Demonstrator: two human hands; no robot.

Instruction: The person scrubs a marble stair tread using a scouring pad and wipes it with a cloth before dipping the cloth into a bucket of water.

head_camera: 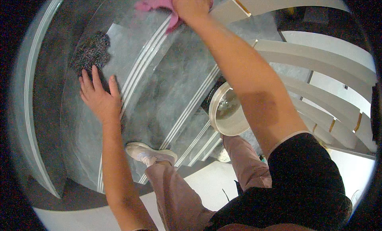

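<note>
My right hand (192,6) grips a pink cloth (158,3) at the top of the view, over the striped edge of a grey stair tread (143,61). Part of the cloth hangs past my fingers onto the tread. My left hand (103,96) rests flat on the same tread with its fingers spread. Its fingertips reach the near edge of a dark, shaggy, clump-like item (92,52), whose exact kind I cannot tell. A round bucket (228,111) with liquid in it stands lower down the stairs, partly hidden behind my right forearm.
Several grey steps with pale striped nosings (191,102) descend towards the lower right. A higher step (28,82) curves along the left. Pale curved balusters or panels (313,55) line the right side. My shoe (150,153) stands on a step below my left hand.
</note>
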